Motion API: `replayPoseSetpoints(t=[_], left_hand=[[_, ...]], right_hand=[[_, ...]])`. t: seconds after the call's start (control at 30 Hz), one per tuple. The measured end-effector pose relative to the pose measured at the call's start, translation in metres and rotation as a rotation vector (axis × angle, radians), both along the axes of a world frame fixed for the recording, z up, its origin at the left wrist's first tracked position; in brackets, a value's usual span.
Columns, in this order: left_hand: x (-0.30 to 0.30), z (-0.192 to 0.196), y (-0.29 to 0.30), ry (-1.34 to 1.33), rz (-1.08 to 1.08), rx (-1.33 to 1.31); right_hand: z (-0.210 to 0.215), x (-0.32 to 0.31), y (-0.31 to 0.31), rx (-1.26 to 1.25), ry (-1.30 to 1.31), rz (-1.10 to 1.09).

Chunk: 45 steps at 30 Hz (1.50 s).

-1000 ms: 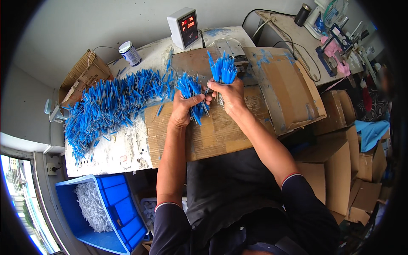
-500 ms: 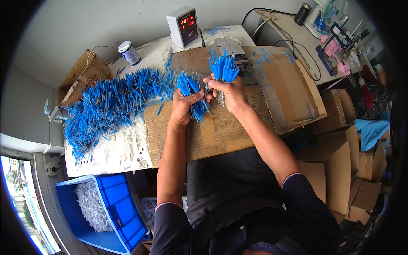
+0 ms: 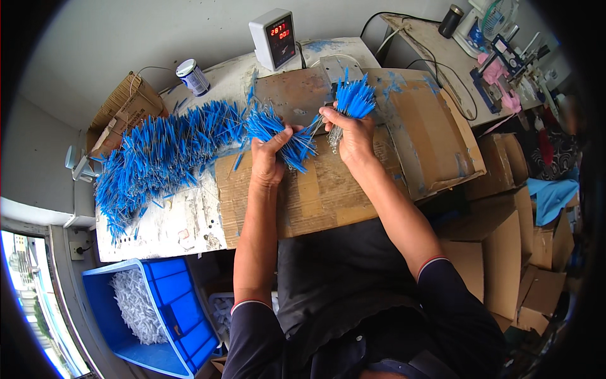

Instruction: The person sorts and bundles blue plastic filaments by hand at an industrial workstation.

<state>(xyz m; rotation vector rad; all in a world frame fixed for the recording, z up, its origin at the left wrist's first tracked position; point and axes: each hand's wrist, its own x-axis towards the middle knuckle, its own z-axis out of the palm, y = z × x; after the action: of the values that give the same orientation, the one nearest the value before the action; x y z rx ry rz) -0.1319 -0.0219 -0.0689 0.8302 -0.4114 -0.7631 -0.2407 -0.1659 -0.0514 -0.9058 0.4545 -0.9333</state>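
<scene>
My left hand (image 3: 270, 155) is closed around a loose bundle of thin blue sticks with wire ends (image 3: 264, 122); they fan out on both sides of the fist, blue tips at upper left and lower right. To its right, my right hand (image 3: 355, 136) grips a tighter upright bundle of the same sticks (image 3: 355, 96), blue ends up and silvery wire ends hanging below. A few wires stretch between the two hands. Both hands are above the cardboard sheet (image 3: 315, 205) on the table. Left of them lies a large heap of the blue sticks (image 3: 158, 155).
A white box with a red digital display (image 3: 273, 39) stands at the back, a can (image 3: 192, 78) and carton (image 3: 129, 104) at back left. Below left is a blue crate (image 3: 183, 309) of small whitish pieces. Cartons (image 3: 486, 246) are stacked right; a side table (image 3: 435, 57) holds a fan.
My right hand has moved right with its bundle, widening the gap between the hands. My left hand has shifted slightly up and left, its sticks tilting more. The display's digits have changed.
</scene>
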Motion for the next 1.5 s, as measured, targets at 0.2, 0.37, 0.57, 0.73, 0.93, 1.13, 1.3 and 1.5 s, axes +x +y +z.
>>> replayPoseSetpoints(t=[0.2,0.37,0.57,0.73,0.93,1.13,1.3,1.5], left_hand=[[0.002,-0.002,-0.001,0.014,0.005,-0.011],[0.001,-0.003,-0.001,0.037,0.013,-0.043],[0.0,-0.002,0.0,-0.053,-0.083,0.149],[-0.003,-0.003,-0.001,-0.012,-0.072,-0.036],[-0.006,0.004,0.004,-0.094,-0.146,0.056],[-0.003,-0.001,0.002,-0.068,-0.066,0.115],[-0.007,0.006,0.0,-0.043,0.005,0.141],[0.004,-0.005,-0.002,0.083,0.081,-0.121]], right_hand=[[0.0,0.002,0.001,0.038,-0.045,-0.053],[0.002,0.002,0.003,-0.033,-0.001,-0.006],[0.006,0.002,0.005,-0.127,0.121,0.139],[0.012,0.001,0.004,-0.125,0.097,0.126],[0.011,0.002,0.01,-0.214,0.128,0.177],[0.0,0.006,0.017,-0.169,0.09,0.081],[-0.003,0.005,0.013,-0.202,0.112,0.032],[0.009,0.002,-0.012,-0.099,-0.005,-0.205]])
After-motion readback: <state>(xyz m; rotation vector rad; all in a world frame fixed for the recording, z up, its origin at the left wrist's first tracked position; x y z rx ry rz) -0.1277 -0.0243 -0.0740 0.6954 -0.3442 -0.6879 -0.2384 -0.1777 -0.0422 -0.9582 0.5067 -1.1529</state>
